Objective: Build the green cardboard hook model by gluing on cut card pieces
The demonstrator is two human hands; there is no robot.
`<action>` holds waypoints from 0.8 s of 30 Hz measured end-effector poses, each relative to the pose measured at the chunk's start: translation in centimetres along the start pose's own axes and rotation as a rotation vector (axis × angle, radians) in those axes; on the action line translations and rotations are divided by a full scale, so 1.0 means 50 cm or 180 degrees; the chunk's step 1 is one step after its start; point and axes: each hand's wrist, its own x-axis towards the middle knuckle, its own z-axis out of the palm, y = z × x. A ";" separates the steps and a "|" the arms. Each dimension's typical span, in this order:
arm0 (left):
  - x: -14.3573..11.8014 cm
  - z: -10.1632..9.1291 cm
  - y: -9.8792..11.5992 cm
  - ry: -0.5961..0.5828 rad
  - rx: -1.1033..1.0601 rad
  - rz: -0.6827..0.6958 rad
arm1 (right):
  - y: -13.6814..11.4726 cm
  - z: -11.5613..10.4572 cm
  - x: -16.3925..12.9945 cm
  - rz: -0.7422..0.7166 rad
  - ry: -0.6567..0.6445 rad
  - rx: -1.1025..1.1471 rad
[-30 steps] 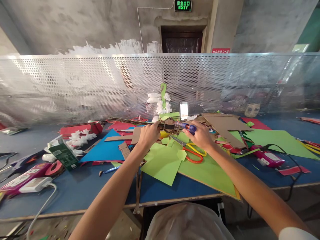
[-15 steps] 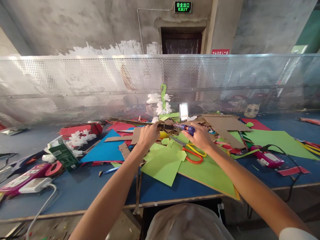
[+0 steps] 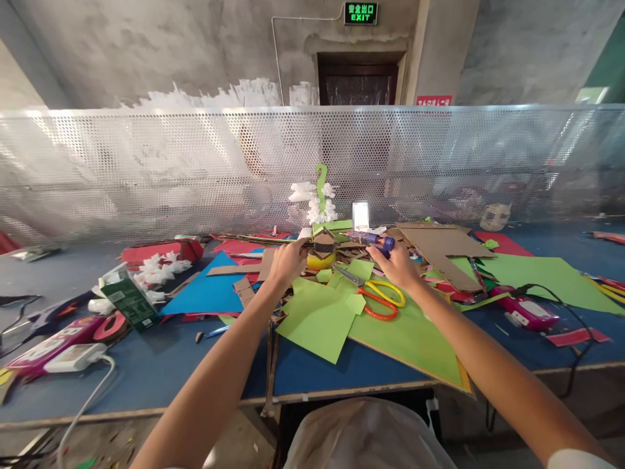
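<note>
My left hand (image 3: 288, 260) is closed on a small brown cardboard piece (image 3: 323, 242) with a dark band across it, above the littered middle of the table. In my right hand (image 3: 398, 264) is a blue-purple glue gun (image 3: 383, 241) with orange parts, its front pointing left toward the cardboard piece. A gap shows between the glue gun's body and the cardboard; whether its tip touches cannot be made out. Below my hands, scissors (image 3: 381, 301) with yellow and orange handles lie on green paper (image 3: 319, 319). A yellow round thing (image 3: 321, 262) sits just under the cardboard piece.
Behind stand a green hook-shaped cutout with white tufts (image 3: 321, 195), a lit phone-like screen (image 3: 361, 215) and a perforated metal screen (image 3: 195, 169). Cardboard (image 3: 442, 251) lies right, blue paper (image 3: 205, 290) left. Power strips (image 3: 527, 309) with cords and a green box (image 3: 127, 299) flank these.
My right hand has drawn the glue gun slightly to the right, away from the cardboard piece. My left hand keeps its hold, and the whole view has shifted a little.
</note>
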 end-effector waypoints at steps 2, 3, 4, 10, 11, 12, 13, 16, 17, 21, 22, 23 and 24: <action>0.004 0.009 -0.008 0.0050 -0.0122 -0.0012 | 0.011 0.005 0.000 0.0190 -0.0196 0.0322; 0.006 0.014 -0.013 0.0061 -0.0169 -0.0026 | 0.016 0.008 0.000 0.0270 -0.0328 0.0484; 0.008 0.019 -0.017 0.0058 -0.0201 -0.0041 | 0.021 0.011 -0.001 0.0336 -0.0453 0.0617; 0.014 0.039 -0.034 -0.0029 -0.0123 -0.0148 | 0.033 0.019 -0.008 0.0548 -0.0725 0.0932; 0.015 0.041 -0.036 -0.0033 -0.0099 -0.0173 | 0.031 0.019 -0.009 0.0558 -0.0735 0.0993; 0.015 0.042 -0.038 -0.0035 -0.0086 -0.0196 | 0.028 0.018 -0.009 0.0564 -0.0737 0.1057; 0.016 0.042 -0.040 -0.0036 -0.0086 -0.0212 | 0.023 0.017 -0.009 0.0571 -0.0749 0.1121; 0.020 0.041 -0.048 -0.0019 -0.0185 -0.0214 | 0.007 0.013 -0.007 0.0623 -0.0873 0.1321; 0.022 0.041 -0.051 0.0016 -0.0229 -0.0224 | 0.002 0.012 -0.006 0.0643 -0.0921 0.1390; 0.026 0.050 -0.063 0.0097 -0.0166 -0.0296 | -0.008 0.010 -0.007 0.0774 -0.1101 0.1686; 0.026 0.053 -0.065 0.0055 -0.0079 -0.0271 | -0.007 0.011 -0.008 0.0860 -0.1125 0.1778; 0.026 0.056 -0.067 -0.0002 0.0024 -0.0234 | -0.005 0.011 -0.010 0.0974 -0.1119 0.1867; 0.025 0.059 -0.068 -0.0059 0.0128 -0.0191 | -0.002 0.012 -0.011 0.1102 -0.1100 0.1935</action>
